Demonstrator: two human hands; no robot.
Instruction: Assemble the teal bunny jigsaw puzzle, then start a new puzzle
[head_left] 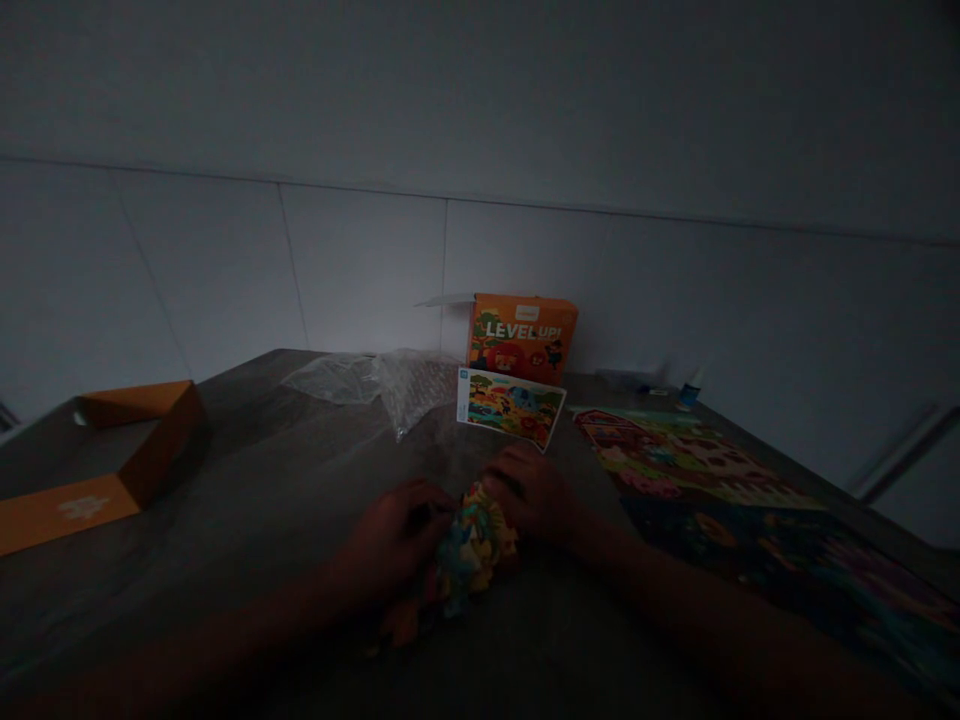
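A heap of colourful jigsaw puzzle pieces (474, 545) lies on the dark table in front of me, mostly yellow, teal and orange. My left hand (405, 525) presses against the heap's left side with curled fingers. From the right and far side, my right hand (531, 492) closes round the same pieces, its fingers bent over them. Dim light hides the fingertips of both hands. A few loose pieces, one of them an orange piece (401, 622), trail toward me below my left hand. Just beyond the hands, a picture card (511, 405) with an animal scene leans on a box.
The orange "LEVEL UP!" box (523, 335) stands against the wall, flap open. Bubble wrap (416, 385) lies left of it. An orange box lid or tray (82, 512) is at far left. Assembled puzzles, including a farm scene (675, 455), cover the right side, with a small bottle (689, 390) behind.
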